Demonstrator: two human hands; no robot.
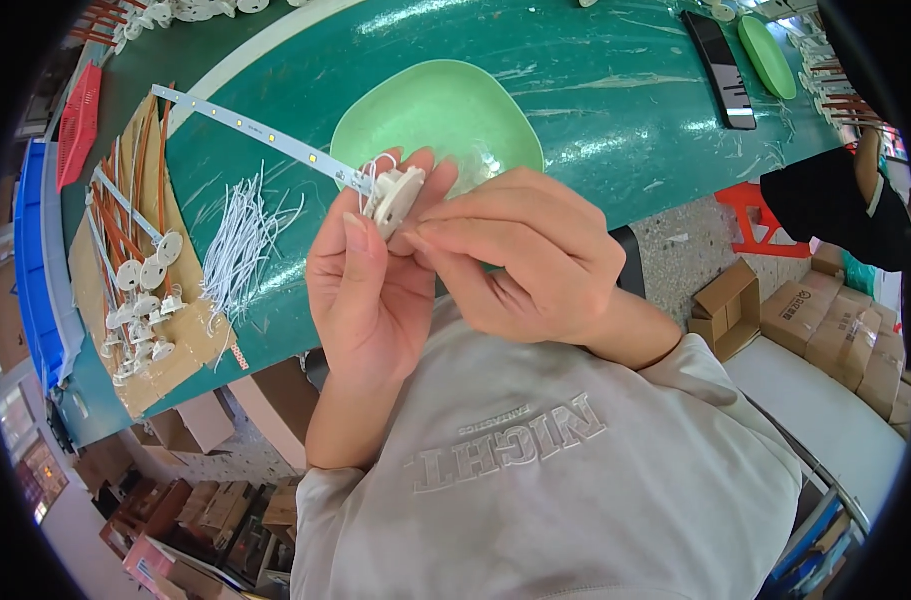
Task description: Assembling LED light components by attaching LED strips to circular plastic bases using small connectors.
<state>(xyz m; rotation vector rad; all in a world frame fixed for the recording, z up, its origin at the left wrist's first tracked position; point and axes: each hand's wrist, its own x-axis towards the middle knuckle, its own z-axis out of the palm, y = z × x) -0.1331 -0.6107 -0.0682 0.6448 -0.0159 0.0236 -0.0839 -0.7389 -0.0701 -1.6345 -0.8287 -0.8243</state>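
The green table (626,135) takes up the middle of the view. At its left lies a cardboard sheet (201,335), with several white round pieces (154,272) on narrow strips gathered on it. A light green bowl (436,100) stands just beyond the hands, and a black phone (721,70) lies well apart to the right. Between the sheet and the left hand (371,270) is a loose bundle of white wires (241,240).

The left hand holds a white disc (396,195) up over the near side of the bowl, thumb on one side and fingers behind it. A light strip (261,130) slants up and left from there, its near end meeting the disc; whether the two are fixed together I cannot tell. A thin white wire (381,163) loops above the disc.

The right hand (536,255) has its thumb and forefinger drawn into a narrow pinch close by the disc's lower edge — what, if anything, sits between the tips is hidden.

The step in hand looks like fine fingertip work on the disc. The next move, I judge, calls for a steady left hold and a small, precise right pinch — with the long strip kept from swinging or bending.
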